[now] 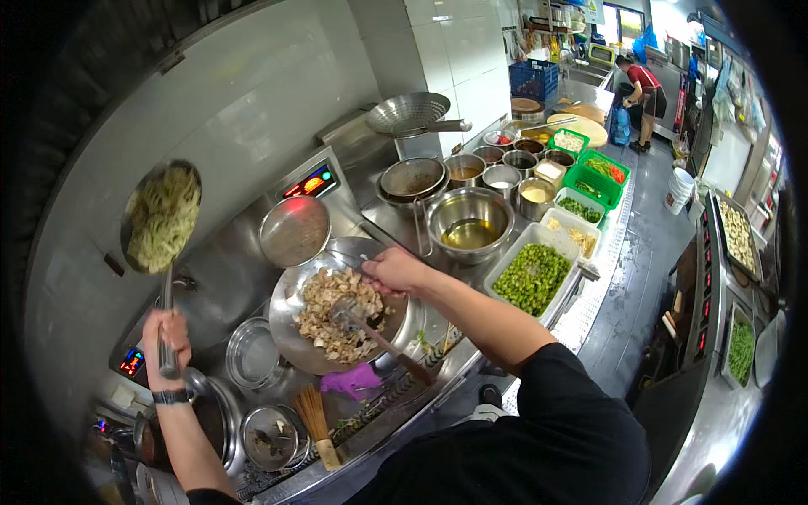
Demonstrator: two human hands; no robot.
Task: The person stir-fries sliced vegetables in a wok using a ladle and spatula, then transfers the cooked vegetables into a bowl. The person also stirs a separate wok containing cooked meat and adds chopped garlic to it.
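My left hand [167,334] grips the steel handle of a round pan or strainer [127,235], raised and tilted at the left. It is full of pale green vegetable pieces [161,221], seemingly cauliflower. With my right hand [394,271] I hold a fine mesh strainer [295,230] by its handle, above the far rim of a steel wok [284,319]. Browned chopped food [331,297], perhaps meat, lies in the wok. A ladle [344,310] rests among it, its wooden handle leaning over the near rim. Beside that rim is a purple cloth [353,380].
A bamboo brush [314,413] and a steel bowl [270,442] lie near the front edge. Rightward stand an oil basin [442,211], several seasoning pots [466,180] and a tub of chopped greens [533,278]. A co-worker [645,95] bends down at the far end.
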